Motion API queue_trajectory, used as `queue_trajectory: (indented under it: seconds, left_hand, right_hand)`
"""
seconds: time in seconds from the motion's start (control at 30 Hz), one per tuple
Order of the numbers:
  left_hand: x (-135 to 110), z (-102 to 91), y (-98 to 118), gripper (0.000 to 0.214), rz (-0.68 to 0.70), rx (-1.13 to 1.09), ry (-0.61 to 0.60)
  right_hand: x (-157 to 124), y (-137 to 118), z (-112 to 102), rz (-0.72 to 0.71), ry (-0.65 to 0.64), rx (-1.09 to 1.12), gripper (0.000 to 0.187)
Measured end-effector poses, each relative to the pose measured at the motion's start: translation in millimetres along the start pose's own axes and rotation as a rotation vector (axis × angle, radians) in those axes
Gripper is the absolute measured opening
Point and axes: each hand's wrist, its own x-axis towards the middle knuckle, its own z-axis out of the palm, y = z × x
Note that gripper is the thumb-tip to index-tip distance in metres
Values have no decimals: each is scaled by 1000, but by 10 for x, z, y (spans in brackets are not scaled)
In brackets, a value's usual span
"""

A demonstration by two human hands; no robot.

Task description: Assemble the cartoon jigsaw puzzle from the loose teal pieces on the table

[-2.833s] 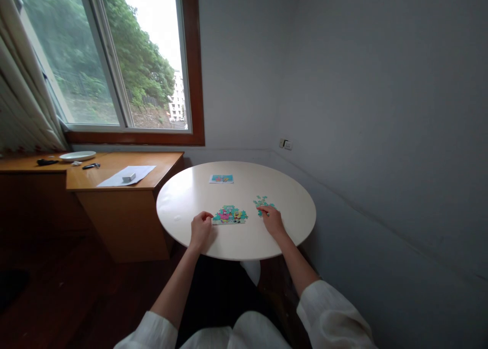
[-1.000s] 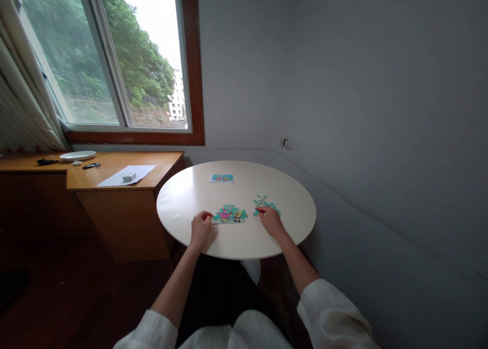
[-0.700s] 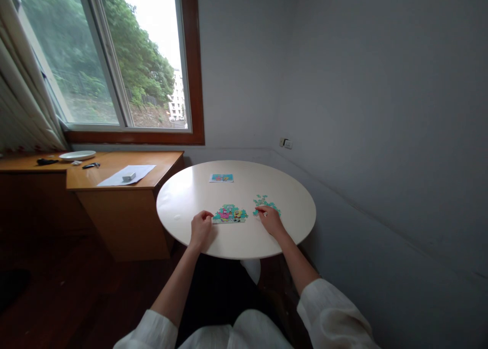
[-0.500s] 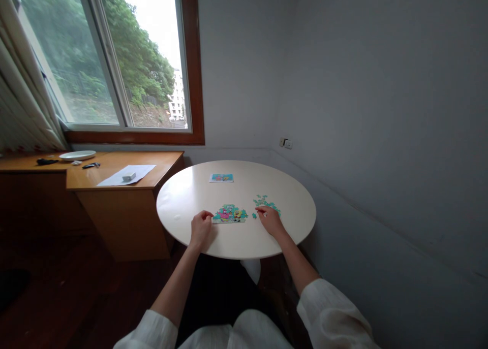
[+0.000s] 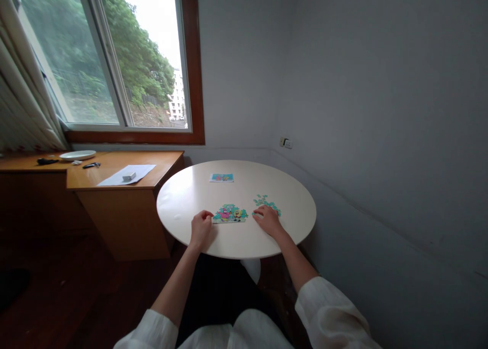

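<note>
A partly joined jigsaw puzzle (image 5: pixel 230 215) with cartoon figures lies flat on the round white table (image 5: pixel 232 242). At its left edge rests my left hand (image 5: pixel 202 228), thumb and forefinger drawn together; whatever they may pinch is too small to make out. On the puzzle's other side is my right hand (image 5: pixel 268 220), low over the tabletop. Its thumb and fingertips close around a small green puzzle piece (image 5: pixel 254 215), mostly covered by them. Beyond that hand are several loose puzzle pieces (image 5: pixel 262 200), some hidden behind the knuckles.
Toward the far side of the table lies a small picture card (image 5: pixel 221 178). A wooden desk (image 5: pixel 168 172) stands to the left, bearing a white plate (image 5: pixel 78 155), a sheet of paper (image 5: pixel 114 177) and a small white box (image 5: pixel 129 177). Walls enclose the back and right.
My right hand has shifted slightly left and down, and its fingers have come onto the loose piece beside the puzzle. The left hand stays in place at the puzzle's edge.
</note>
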Motion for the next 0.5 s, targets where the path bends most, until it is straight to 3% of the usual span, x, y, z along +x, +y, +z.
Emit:
queue_trajectory:
  seconds: [0.27, 0.5]
  left_hand:
    - [2, -6, -7, 21, -3, 3, -15]
    - [11, -4, -18, 22, -2, 15, -15]
  right_hand:
    - [3, -9, -32, -2, -34, 29, 13]
    - [14, 0, -26, 14, 17, 160, 11]
